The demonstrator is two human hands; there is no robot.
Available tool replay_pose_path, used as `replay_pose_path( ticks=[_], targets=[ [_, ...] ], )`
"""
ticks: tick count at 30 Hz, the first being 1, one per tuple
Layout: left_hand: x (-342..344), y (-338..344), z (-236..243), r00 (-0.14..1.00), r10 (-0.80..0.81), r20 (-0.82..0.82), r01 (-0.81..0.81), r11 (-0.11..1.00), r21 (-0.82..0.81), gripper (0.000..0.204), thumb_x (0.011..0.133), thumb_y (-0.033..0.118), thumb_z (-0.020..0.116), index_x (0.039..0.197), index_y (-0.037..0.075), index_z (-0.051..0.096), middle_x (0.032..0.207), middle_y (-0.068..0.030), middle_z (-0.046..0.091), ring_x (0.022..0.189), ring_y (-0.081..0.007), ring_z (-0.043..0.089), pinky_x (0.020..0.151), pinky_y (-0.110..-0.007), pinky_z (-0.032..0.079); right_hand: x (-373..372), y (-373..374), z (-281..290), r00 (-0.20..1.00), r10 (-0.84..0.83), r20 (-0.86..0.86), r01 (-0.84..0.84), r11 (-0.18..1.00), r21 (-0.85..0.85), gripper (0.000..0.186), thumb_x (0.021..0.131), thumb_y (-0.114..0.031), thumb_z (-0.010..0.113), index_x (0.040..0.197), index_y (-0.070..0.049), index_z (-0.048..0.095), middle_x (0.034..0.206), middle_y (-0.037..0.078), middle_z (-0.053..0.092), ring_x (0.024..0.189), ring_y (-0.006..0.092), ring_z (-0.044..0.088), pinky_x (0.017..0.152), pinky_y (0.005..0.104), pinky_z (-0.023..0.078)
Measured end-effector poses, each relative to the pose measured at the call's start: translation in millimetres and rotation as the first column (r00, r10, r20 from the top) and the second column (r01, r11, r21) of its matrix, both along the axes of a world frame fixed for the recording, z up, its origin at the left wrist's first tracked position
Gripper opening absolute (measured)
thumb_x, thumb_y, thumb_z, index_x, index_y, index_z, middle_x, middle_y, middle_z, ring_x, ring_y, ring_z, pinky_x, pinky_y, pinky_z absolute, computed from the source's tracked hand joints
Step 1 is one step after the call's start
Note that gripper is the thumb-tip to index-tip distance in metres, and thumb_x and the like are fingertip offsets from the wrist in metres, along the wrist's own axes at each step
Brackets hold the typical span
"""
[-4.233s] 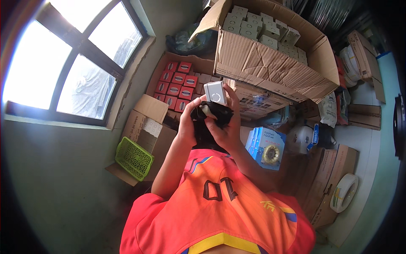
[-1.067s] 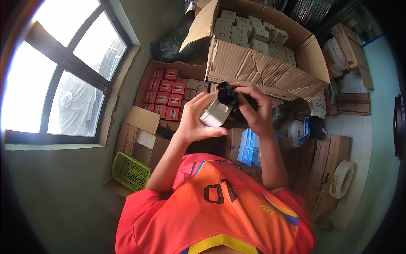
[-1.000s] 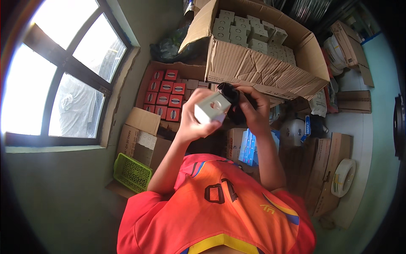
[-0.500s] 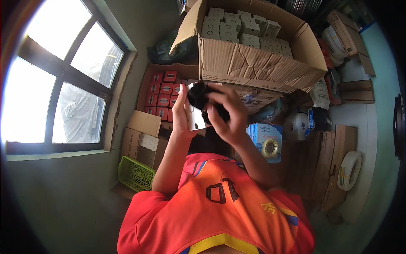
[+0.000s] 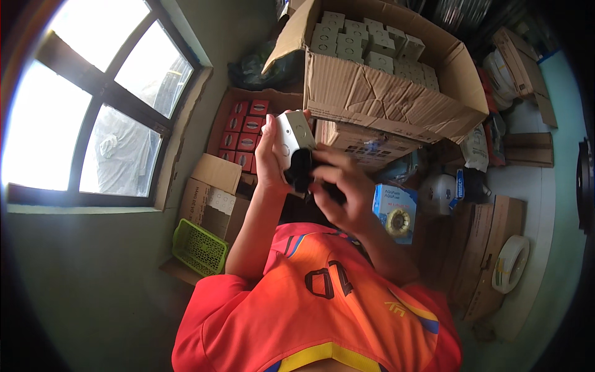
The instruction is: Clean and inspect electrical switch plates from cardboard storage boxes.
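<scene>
My left hand is closed round a white electrical back box, with the fingers along its side and the thumb upright at its edge. Over the lower end of the box lies a soft-looking black thing, perhaps a cloth. My right hand has its bent fingers at this black thing, slightly blurred; part of it is hidden behind them. Ahead of my hands, an open cardboard carton holds many similar white boxes.
Red small boxes fill a carton beyond my left hand. A green plastic basket and an open small carton stand at the left, below a window. At the right are a blue box and a white coil.
The black thing has moved from the upper part of the white back box down to its lower end, baring its top. My right hand has come lower with it. The whole view has shifted slightly.
</scene>
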State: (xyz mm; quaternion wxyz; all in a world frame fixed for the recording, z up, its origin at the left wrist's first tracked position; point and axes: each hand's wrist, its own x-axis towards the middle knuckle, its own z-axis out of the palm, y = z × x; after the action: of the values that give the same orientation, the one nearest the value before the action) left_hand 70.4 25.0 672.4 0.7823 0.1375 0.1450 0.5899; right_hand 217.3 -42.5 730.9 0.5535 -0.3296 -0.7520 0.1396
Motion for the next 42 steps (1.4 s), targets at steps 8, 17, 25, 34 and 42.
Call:
replay_pose_path(
  ticks=[8,17,25,34,42],
  targets=[
    [2.3,-20.2,2.6,0.992,-0.123,-0.031,0.123,0.992,0.006,0.02,0.103,0.03,0.057,0.112,0.013,0.063,0.105,-0.006,0.07,0.095,-0.0196,0.07,0.087,-0.035,0.059,32.7,37.6,-23.1,0.999,-0.039,-0.026,0.032,0.97,-0.243,0.016,0.095,-0.004,0.064,0.108,0.002,0.07,0.126,0.018,0.071,0.124,0.0296,0.066,0.107,0.0394,0.048],
    [-5.0,-8.5,0.0,0.995,0.017,-0.098,-0.024,0.998,-0.065,0.061,0.103,0.031,0.059,0.157,0.012,0.039,0.134,-0.0142,0.059,0.127,-0.03,0.061,0.107,-0.051,0.052,4.1,-25.1,-64.6,0.922,-0.356,-0.154,0.385,0.884,0.265,0.023,0.089,-0.012,0.07,0.11,-0.003,0.069,0.126,0.02,0.066,0.122,0.0444,0.064,0.105,0.0562,0.051],
    [37.6,-31.2,-5.5,0.997,0.042,-0.061,-0.053,0.982,-0.183,0.059,0.099,0.044,0.068,0.147,0.015,0.048,0.123,-0.0096,0.061,0.11,-0.0247,0.066,0.099,-0.043,0.054,1.5,5.5,-58.1,0.884,-0.45,-0.124,0.467,0.839,0.279,0.028,0.087,-0.011,0.072,0.114,-0.004,0.068,0.124,0.019,0.065,0.122,0.0432,0.062,0.108,0.0558,0.048],
    [-4.5,-16.2,-18.7,0.331,0.619,-0.712,-0.318,0.784,0.534,0.029,0.109,0.03,0.062,0.105,0.002,0.06,0.098,-0.0045,0.063,0.09,-0.009,0.056,0.083,-0.027,0.046,-7.4,7.3,-21.8,0.975,-0.109,0.196,0.099,0.993,0.061,0.029,0.086,-0.008,0.077,0.113,-0.007,0.069,0.124,0.012,0.066,0.121,0.0385,0.062,0.104,0.0488,0.052],
    [-59.7,-3.2,-5.0,0.545,0.589,-0.597,-0.49,0.801,0.343,0.038,0.115,0.04,0.04,0.107,0.008,0.059,0.105,-0.0051,0.061,0.098,-0.013,0.056,0.085,-0.032,0.049,-31.3,11.3,-15.8,0.929,-0.145,0.34,0.097,0.983,0.154,0.031,0.083,-0.005,0.079,0.112,-0.007,0.07,0.126,0.011,0.065,0.122,0.037,0.063,0.101,0.0465,0.054]
  ],
)
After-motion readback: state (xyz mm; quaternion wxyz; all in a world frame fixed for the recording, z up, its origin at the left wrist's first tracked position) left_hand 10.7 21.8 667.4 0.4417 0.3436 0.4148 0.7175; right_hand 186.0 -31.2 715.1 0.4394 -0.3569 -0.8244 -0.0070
